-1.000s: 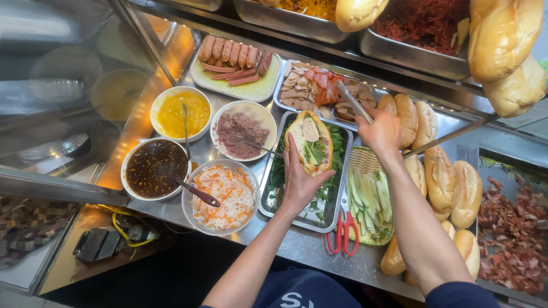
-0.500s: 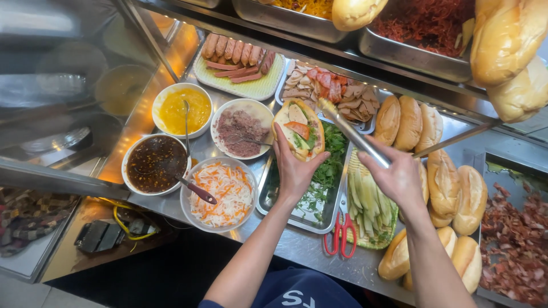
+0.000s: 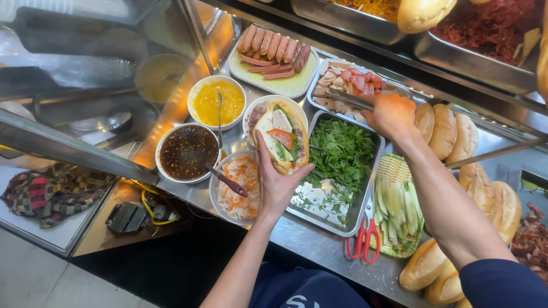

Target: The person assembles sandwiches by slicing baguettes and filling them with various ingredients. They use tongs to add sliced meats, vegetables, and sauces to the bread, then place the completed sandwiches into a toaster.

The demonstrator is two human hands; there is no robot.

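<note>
My left hand [image 3: 276, 181] holds an open filled bread roll [image 3: 281, 138] with tomato, greens and pale slices, above the bowl of brown paste [image 3: 261, 109]. My right hand [image 3: 391, 115] grips metal tongs [image 3: 348, 100] whose tips reach into the steel tray of sliced meats [image 3: 354, 85]. A steel tray of green herbs [image 3: 341, 161] lies between my two hands.
A bowl of yellow sauce [image 3: 217, 102], a bowl of dark sauce [image 3: 187, 152] and a bowl of pickled shreds [image 3: 240, 182] sit at the left. A plate of sausage slices [image 3: 277, 54] is behind. A basket of cucumber strips [image 3: 395, 205], red scissors [image 3: 362, 240] and bread rolls [image 3: 451, 132] are at the right.
My left hand has moved the filled roll to the left, from over the herb tray to over the paste bowl. My right hand has carried the tongs back to the meat tray.
</note>
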